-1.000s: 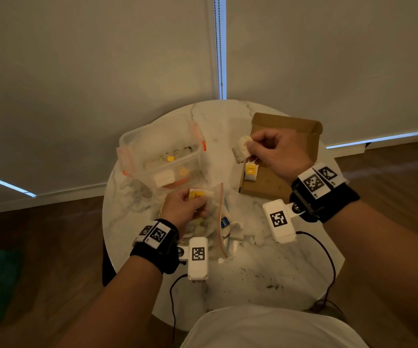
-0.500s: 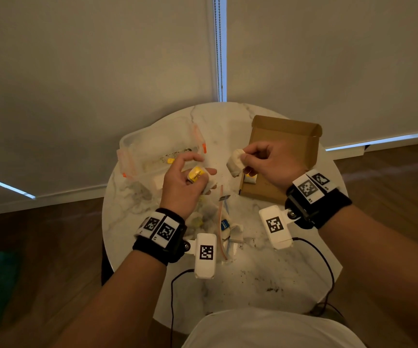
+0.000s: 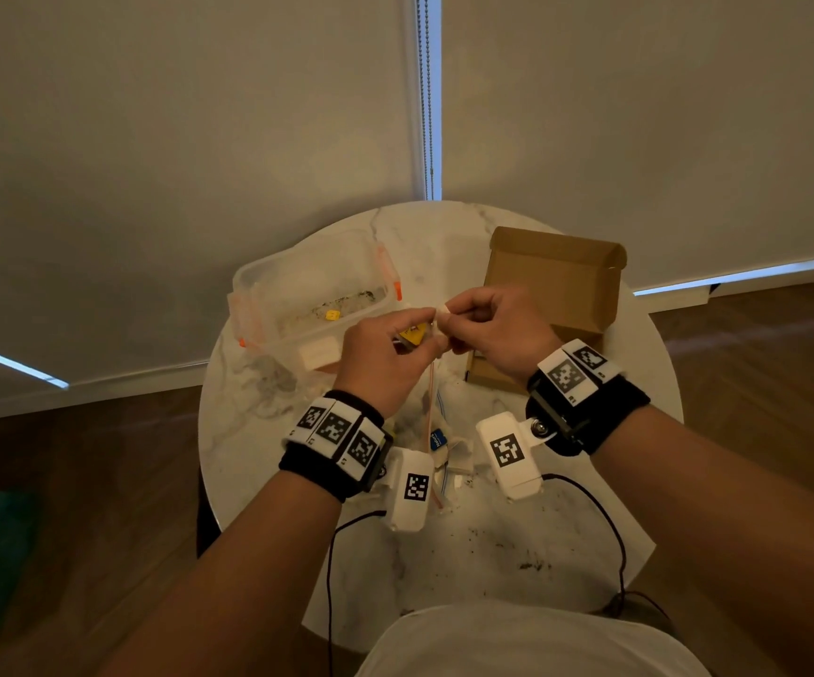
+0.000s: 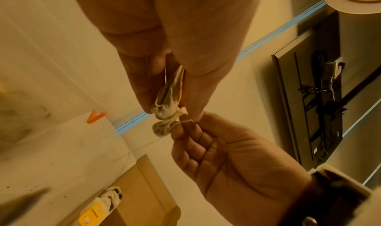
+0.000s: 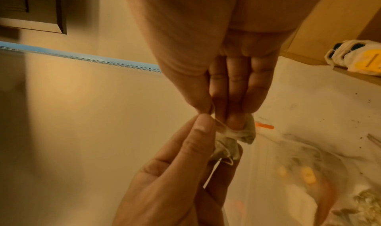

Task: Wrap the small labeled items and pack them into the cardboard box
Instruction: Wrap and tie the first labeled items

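holding the work above the round table (image 3: pixel 444 569), both hands meet at chest level so the small parts stay in view and free of the clutter below. the left hand (image 3: pixel 385 364) pinches a tea bag (image 4: pixel 168 97) with its yellow tag (image 3: pixel 414 333) between thumb and fingers; this grip keeps the bag fixed as an anchor. the right hand (image 3: pixel 497 329) pinches the thin string (image 4: pixel 183 121) at the bag's twisted end between thumb and forefinger, with the other fingers curled loosely. judged from this grip, the string is being wound or pulled tight round the bag, which needs one hand steady and one hand free to move.

the cardboard box (image 3: pixel 556 285) sits open on the table just beyond the right hand, within short reach for packing. one wrapped bag (image 4: pixel 98 208) with a yellow label already lies inside it. a clear plastic tub (image 3: pixel 268 295) with orange clips stands beyond the left hand.
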### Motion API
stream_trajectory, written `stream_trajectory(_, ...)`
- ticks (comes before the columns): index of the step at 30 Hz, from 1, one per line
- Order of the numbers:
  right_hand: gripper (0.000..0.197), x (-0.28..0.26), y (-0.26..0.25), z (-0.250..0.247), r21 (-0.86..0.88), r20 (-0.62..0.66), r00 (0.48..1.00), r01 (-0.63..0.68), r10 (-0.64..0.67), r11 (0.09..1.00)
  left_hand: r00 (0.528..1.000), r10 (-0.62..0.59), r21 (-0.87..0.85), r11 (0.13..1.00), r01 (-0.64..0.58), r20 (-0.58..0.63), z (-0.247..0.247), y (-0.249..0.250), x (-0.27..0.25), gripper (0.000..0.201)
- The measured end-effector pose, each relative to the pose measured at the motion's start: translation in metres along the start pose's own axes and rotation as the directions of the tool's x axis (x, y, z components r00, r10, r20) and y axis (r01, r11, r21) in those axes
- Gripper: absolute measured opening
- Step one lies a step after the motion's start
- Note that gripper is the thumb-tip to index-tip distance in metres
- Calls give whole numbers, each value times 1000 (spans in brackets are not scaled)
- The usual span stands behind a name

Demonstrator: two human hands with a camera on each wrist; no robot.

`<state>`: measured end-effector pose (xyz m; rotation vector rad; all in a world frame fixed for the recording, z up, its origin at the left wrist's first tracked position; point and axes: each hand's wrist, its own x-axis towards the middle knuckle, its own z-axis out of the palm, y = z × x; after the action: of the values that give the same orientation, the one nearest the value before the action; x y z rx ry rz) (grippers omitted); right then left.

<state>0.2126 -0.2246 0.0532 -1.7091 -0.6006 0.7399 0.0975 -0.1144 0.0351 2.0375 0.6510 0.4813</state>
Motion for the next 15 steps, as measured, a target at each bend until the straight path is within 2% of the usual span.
stream_trajectory(2, 2, 0, 1, 1, 33, 7, 1000, -26, 26, 999, 1000, -12, -1, 1000, 12, 9, -1, -2, 0, 37)
stream_trajectory(5, 21, -1, 2, 2, 87, 62, 996, -71, 66, 994, 1000, -23, -6, 1000, 23, 4, -4, -3, 1, 37)
stream_trajectory(8, 24, -2, 2, 0, 82, 124, 991, -61, 50, 995, 999, -36, -11, 999, 37, 19, -5, -4, 1, 38)
stream_trajectory(15, 22, 1, 11, 1, 80, 90, 995, -39, 32, 996, 1000, 13, 32, 999, -13, 1, -6, -2, 1, 26)
